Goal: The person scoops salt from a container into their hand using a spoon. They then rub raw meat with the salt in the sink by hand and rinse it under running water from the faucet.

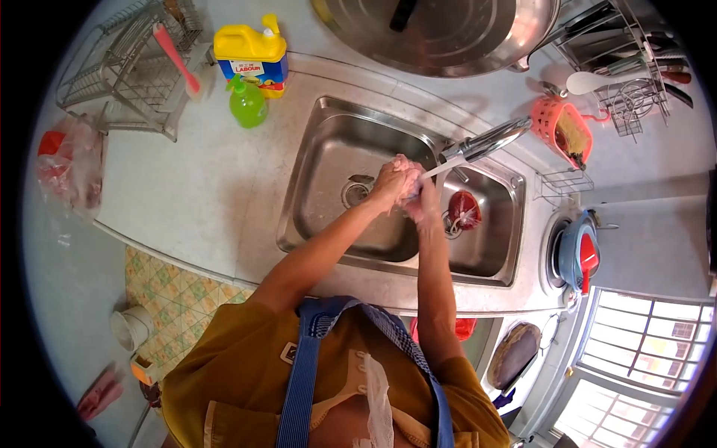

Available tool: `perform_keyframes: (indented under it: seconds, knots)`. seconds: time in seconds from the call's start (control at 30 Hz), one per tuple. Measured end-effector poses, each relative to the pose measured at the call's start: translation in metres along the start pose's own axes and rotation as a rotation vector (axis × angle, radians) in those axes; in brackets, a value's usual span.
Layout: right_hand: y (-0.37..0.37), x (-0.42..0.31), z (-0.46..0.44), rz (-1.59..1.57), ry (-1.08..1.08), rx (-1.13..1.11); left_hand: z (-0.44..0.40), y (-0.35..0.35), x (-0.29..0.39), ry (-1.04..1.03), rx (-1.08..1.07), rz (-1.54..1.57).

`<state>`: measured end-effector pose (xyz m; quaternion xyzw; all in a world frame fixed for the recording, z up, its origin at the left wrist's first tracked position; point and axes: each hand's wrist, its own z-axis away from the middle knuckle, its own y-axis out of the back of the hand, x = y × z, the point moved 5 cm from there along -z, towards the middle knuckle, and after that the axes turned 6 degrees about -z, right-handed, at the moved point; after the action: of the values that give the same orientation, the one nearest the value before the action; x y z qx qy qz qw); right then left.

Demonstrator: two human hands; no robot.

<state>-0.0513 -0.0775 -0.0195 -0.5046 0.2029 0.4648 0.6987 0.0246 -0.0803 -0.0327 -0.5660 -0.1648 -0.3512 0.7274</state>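
Over the divider of the steel double sink point(308, 149), both hands are close together around a pale pink, wet lump point(404, 163) that looks like raw meat. My left hand point(386, 187) grips it from the left with closed fingers. From the right, my right hand point(426, 207) closes on it too, its fingers partly hidden. Water runs from the chrome faucet point(489, 140) onto the lump and the hands. In the smaller right basin lies a red item in clear plastic point(464, 210). A drain point(356, 193) with a dark piece beside it shows in the left basin.
On the counter left of the sink stand a green pump bottle point(248, 103), a yellow jug point(250, 46) and a wire dish rack point(131, 71). A large metal lid point(448, 37) is behind the sink. A pink basket point(559, 127) hangs right of the faucet.
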Motion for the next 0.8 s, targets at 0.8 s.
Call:
perform_keyframes:
  seconds: [0.8]
  knots:
    - [-0.002, -0.004, 0.024, 0.301, 0.633, 0.104, 0.010, 0.020, 0.005, -0.194, 0.090, 0.318]
